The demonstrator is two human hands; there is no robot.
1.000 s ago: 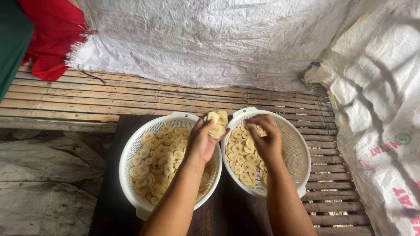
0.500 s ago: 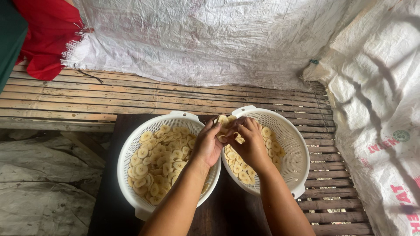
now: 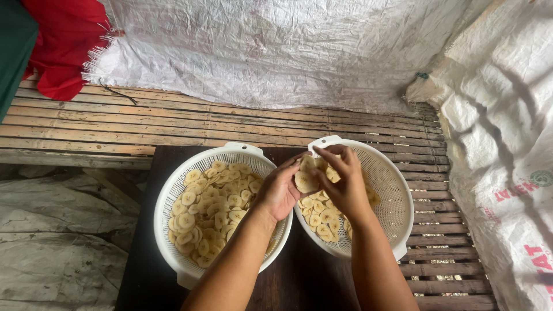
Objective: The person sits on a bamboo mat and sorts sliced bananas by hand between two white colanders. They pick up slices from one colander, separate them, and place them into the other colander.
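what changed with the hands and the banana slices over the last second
The left hand, which held a clump of slices up between the two baskets, has shifted right over the rim of the right basket. The right hand rose from that basket's slices to meet it, and both now pinch the clump. Both baskets, including the left basket, and the dark board stayed put.

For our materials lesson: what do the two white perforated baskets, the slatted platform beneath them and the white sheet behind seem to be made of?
The two white perforated baskets look like moulded plastic: smooth, slightly glossy, with even holes. The slatted platform seems split bamboo or weathered wood: long, matte, grey-brown strips. The white sheet appears to be woven plastic sacking, crinkled, with a fine weave and frayed edge.
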